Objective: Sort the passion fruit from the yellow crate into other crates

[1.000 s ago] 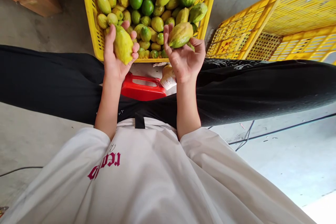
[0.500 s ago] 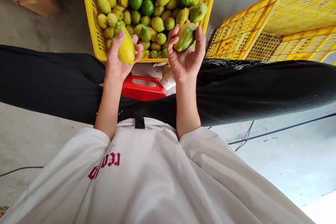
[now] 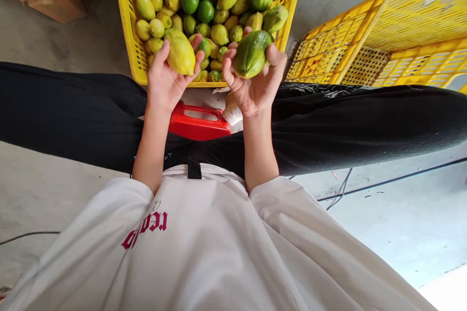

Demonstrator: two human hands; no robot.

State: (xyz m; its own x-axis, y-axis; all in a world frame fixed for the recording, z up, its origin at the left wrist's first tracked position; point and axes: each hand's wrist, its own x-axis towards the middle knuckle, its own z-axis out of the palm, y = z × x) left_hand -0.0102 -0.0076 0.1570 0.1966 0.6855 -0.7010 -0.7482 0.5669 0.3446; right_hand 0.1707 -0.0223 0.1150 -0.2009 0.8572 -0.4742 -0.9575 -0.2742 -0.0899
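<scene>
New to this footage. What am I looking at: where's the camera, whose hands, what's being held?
There is no machine here. One camera sits on a person's head and looks down past their white shirt and black trousers, so both hands are their own. The left hand holds a yellow fruit; the right hand holds a greener fruit, each in a closed grip. Just beyond is a yellow crate full of similar green and yellow fruit. More yellow crates stand to the right. A red container lies between the legs on the concrete floor.

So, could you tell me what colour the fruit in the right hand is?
Mostly green, the fruit in the right hand; head view.
</scene>
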